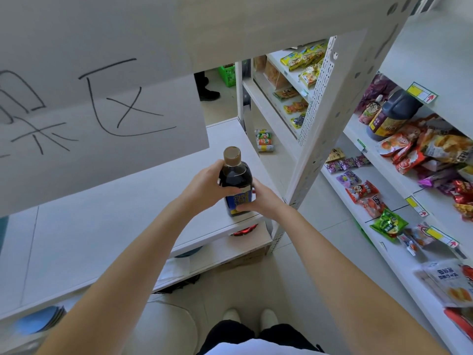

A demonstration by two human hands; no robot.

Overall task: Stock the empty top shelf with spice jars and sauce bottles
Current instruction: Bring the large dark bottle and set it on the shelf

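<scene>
Two-handed grip on a dark sauce bottle (236,184), upright at the shelf's (107,201) right front corner.
Left hand (204,187) wraps its shoulder, right hand (258,199) clamps the label, probably steadying placement.

One dark sauce bottle (236,183) with a tan cap stands at the centre of the frame, with two hands on it: the left hand (204,187) and the right hand (259,198). One large dark jug (391,114) sits at the upper right. One green basket (227,75) shows at upper centre. One handwritten paper sign (102,129) hangs at the left. Two white shoes (249,317) appear at the bottom.
</scene>
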